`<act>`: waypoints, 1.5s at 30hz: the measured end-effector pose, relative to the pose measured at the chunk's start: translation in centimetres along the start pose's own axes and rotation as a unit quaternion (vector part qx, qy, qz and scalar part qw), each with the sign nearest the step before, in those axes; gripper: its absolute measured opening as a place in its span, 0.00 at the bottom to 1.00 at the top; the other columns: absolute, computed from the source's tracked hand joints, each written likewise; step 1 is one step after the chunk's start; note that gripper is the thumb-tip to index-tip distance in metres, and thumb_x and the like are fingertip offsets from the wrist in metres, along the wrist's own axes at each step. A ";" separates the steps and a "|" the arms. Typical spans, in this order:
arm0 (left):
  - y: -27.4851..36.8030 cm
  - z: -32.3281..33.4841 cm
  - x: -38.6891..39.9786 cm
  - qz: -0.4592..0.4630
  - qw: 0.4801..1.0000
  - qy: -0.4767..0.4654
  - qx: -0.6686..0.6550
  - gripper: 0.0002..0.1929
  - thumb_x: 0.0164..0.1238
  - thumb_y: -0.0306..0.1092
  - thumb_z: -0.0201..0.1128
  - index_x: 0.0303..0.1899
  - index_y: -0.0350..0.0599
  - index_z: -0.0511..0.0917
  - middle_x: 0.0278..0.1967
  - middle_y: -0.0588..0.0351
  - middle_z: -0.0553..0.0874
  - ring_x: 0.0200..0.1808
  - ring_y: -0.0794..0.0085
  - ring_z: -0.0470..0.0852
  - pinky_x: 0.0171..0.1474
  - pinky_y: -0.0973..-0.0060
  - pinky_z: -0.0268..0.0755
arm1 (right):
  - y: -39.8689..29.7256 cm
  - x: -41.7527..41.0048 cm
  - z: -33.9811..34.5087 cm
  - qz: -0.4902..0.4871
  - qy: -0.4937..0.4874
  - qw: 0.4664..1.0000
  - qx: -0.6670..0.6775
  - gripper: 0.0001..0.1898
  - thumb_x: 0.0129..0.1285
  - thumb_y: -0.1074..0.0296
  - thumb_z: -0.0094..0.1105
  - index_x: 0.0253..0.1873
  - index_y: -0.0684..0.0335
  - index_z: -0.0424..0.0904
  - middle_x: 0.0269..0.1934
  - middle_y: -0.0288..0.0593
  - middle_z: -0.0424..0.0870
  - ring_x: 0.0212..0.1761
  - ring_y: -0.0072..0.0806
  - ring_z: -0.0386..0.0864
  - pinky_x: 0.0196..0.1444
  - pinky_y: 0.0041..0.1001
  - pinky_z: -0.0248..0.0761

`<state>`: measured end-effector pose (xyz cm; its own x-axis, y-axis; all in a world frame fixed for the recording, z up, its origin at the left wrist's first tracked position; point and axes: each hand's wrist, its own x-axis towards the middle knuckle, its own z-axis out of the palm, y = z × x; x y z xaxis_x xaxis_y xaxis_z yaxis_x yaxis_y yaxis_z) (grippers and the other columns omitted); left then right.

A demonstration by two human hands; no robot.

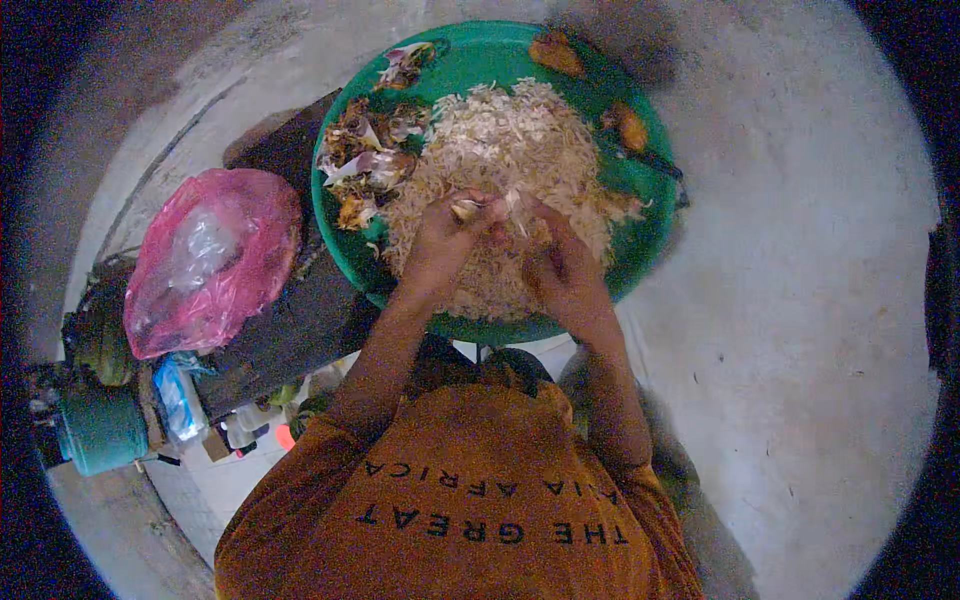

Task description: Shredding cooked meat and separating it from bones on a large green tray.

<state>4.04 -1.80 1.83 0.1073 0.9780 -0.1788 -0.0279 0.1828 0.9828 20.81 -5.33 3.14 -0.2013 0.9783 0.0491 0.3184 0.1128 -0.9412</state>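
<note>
A round green plastic tray [480,330] lies before me with a heap of pale, rice-like shreds or grains [517,142] in its middle. Over the lower part of the heap, my left hand [454,232] has a small pale piece [466,210] between its fingers; it looks like a garlic clove. Close beside it, my right hand [559,255] pinches a thin whitish piece [516,210], perhaps a peel. Brown and purplish-white skins [375,161] are piled along the tray's left side. Orange-brown lumps [626,129] rest near the right rim, by a dark knife-like handle [660,165].
Left of the tray, a pink plastic bag [217,262] with clear plastic in it is on a dark wooden surface [300,337]. Farther lower left are a blue-white packet [180,397] and a teal container [101,431]. A pale concrete floor [787,300] extends at right.
</note>
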 end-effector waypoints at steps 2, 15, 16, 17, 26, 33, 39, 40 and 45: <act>-0.4 0.1 -0.1 0.012 1.000 0.005 0.011 0.09 0.67 0.32 0.64 0.44 0.38 0.80 0.30 0.57 0.84 0.30 0.75 0.83 0.35 0.74 0.80 | 0.1 -0.3 0.0 -0.036 0.017 0.999 -0.002 0.30 0.62 0.77 0.46 0.71 0.58 0.61 0.32 0.41 0.78 0.23 0.23 0.67 0.29 0.28 0.66; -1.1 0.3 -0.5 -0.023 0.992 -0.033 -0.121 0.05 0.66 0.28 0.61 0.41 0.40 0.80 0.34 0.56 0.85 0.34 0.72 0.83 0.41 0.72 0.78 | 0.0 0.1 -1.0 -0.037 -0.047 0.974 -0.217 0.32 0.62 0.76 0.50 0.72 0.51 0.60 0.54 0.61 0.78 0.49 0.59 0.80 0.56 0.45 0.72; -1.3 0.4 -0.5 -0.022 0.993 -0.011 -0.114 0.05 0.66 0.28 0.60 0.40 0.41 0.79 0.34 0.56 0.85 0.34 0.72 0.83 0.41 0.72 0.78 | 0.0 0.2 -0.6 -0.020 -0.042 0.963 -0.266 0.32 0.61 0.76 0.50 0.72 0.49 0.60 0.51 0.62 0.80 0.48 0.61 0.80 0.54 0.47 0.73; -1.5 0.4 -0.4 -0.023 0.993 -0.010 -0.114 0.05 0.66 0.28 0.60 0.40 0.41 0.79 0.34 0.56 0.85 0.34 0.72 0.83 0.41 0.72 0.78 | -0.5 0.3 -0.3 -0.019 -0.042 0.963 -0.266 0.32 0.61 0.76 0.50 0.72 0.49 0.60 0.51 0.62 0.80 0.48 0.61 0.80 0.54 0.47 0.73; -1.5 0.4 -0.8 -0.028 0.986 0.021 -0.165 0.07 0.64 0.28 0.63 0.41 0.36 0.78 0.31 0.54 0.84 0.29 0.73 0.82 0.34 0.72 0.80 | 0.7 1.7 -2.3 0.006 0.073 0.973 -0.217 0.30 0.63 0.76 0.49 0.71 0.51 0.64 0.45 0.64 0.82 0.40 0.55 0.82 0.46 0.45 0.74; -3.4 0.3 0.3 -0.026 0.985 0.019 -0.172 0.08 0.67 0.30 0.62 0.42 0.36 0.77 0.31 0.53 0.84 0.28 0.73 0.81 0.31 0.72 0.80 | -1.2 -0.2 -1.3 0.010 -0.037 0.967 -0.250 0.32 0.63 0.76 0.49 0.73 0.51 0.59 0.45 0.64 0.81 0.43 0.55 0.82 0.48 0.45 0.74; -2.2 0.5 -0.3 -0.059 0.990 0.014 -0.130 0.10 0.66 0.33 0.62 0.44 0.38 0.78 0.31 0.57 0.83 0.28 0.74 0.79 0.32 0.74 0.77 | -0.2 0.2 -1.3 -0.044 -0.044 0.927 -0.370 0.38 0.61 0.71 0.52 0.76 0.44 0.50 0.38 0.56 0.82 0.36 0.52 0.81 0.40 0.47 0.75; -2.2 0.6 -0.4 -0.051 0.987 0.016 -0.155 0.08 0.65 0.31 0.61 0.41 0.37 0.78 0.28 0.55 0.83 0.27 0.72 0.80 0.29 0.73 0.77 | 0.5 0.3 -1.2 -0.148 0.001 0.904 -0.401 0.36 0.63 0.66 0.52 0.76 0.44 0.51 0.32 0.52 0.82 0.29 0.48 0.81 0.31 0.46 0.76; -1.6 0.1 -0.9 -0.063 0.993 -0.007 -0.095 0.09 0.67 0.35 0.61 0.41 0.40 0.81 0.30 0.60 0.83 0.28 0.76 0.79 0.33 0.75 0.75 | 1.0 0.6 -1.5 -0.156 -0.018 0.875 -0.457 0.34 0.62 0.69 0.50 0.74 0.40 0.55 0.34 0.50 0.83 0.30 0.44 0.82 0.31 0.45 0.77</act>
<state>4.13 -2.94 0.43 0.1352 0.9451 -0.2973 -0.2010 0.3200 0.9258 22.43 -4.37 2.75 -0.4345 0.8709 0.2297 0.8478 0.4816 -0.2219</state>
